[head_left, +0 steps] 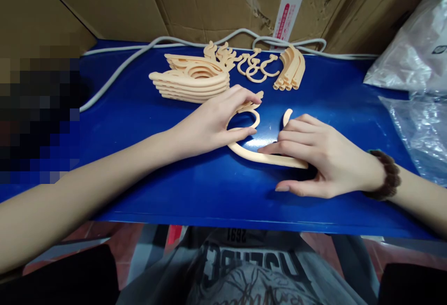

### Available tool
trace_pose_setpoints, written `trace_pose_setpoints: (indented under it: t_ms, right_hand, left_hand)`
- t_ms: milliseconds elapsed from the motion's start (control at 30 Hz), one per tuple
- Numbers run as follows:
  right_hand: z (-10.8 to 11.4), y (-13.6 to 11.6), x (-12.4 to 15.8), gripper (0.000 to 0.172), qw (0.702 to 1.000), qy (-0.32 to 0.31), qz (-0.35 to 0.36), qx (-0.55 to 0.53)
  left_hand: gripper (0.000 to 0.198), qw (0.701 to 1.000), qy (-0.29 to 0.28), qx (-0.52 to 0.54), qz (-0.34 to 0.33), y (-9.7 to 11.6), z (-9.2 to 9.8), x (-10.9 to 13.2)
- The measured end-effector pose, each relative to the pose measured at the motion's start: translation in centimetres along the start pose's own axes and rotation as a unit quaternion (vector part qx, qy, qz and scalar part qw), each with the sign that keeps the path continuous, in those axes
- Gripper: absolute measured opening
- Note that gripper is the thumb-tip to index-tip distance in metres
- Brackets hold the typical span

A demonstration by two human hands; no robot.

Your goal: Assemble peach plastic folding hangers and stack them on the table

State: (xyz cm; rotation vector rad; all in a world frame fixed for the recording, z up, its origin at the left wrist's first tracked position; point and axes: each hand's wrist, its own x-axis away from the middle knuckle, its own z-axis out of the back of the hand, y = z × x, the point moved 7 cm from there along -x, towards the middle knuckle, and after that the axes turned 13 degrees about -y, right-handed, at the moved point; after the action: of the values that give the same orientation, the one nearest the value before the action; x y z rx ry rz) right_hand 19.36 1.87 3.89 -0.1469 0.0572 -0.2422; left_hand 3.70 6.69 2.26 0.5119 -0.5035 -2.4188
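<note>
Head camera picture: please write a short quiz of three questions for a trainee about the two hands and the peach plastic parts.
1. True or false: the left hand pinches the loop of a peach part.
2. The bracelet is on which wrist? A left; B right; C neither.
3. Fill in: the right hand rests on the ___ table.
Key: 1 true; 2 B; 3 blue.

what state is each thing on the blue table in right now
left hand, fingers pinching the looped piece
right hand, flat, pressing the curved strip
stack of curved pieces, flat, untouched
hooks, loose, lying flat
short strips, bundled side by side
white cable, slack along the back
</note>
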Motion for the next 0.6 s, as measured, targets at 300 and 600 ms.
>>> trace_pose_setpoints:
  t_ms: [300, 600]
  right_hand:
    - [1.1, 0.7, 0.8, 0.039, 0.994, 0.045, -0.061, 0.072]
    - [1.3, 1.2, 1.1, 0.053, 0.967, 0.010, -0.133, 0.216]
  left_hand:
    - [0.039, 1.000, -0.003, -0.009, -0.005, 0.3, -0.1, 0.2]
    - [0.037, 0.999, -0.016, -0.041, 0.020, 0.4, -0.4, 0.2]
